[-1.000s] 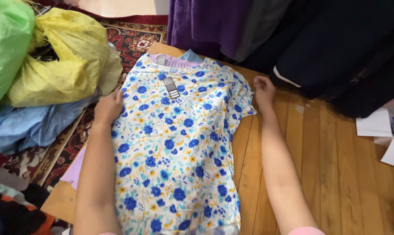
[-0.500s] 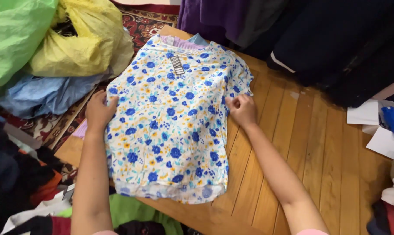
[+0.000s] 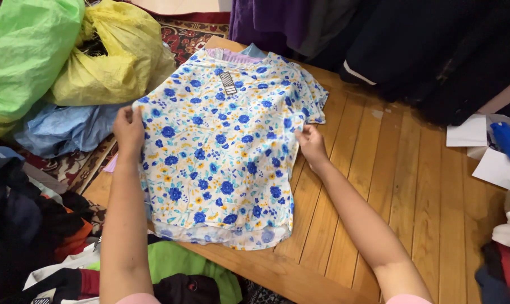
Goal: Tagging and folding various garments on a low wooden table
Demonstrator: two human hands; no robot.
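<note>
Thin floral cloth, white with blue and yellow blossoms, makes up the blouse (image 3: 224, 152) lying flat on the wooden table (image 3: 379, 186), its hem at 6 o'clock nearest the person and its neck at 12 o'clock. It looks light, soft and limp, likely to sag and crease unless held at both side edges. The left hand (image 3: 128, 128) pinches the 9 o'clock edge by the sleeve and the right hand (image 3: 311, 145) pinches the 3 o'clock edge, while yellow (image 3: 111, 62) and green bags (image 3: 27, 53) sit beyond at 10 o'clock.
</note>
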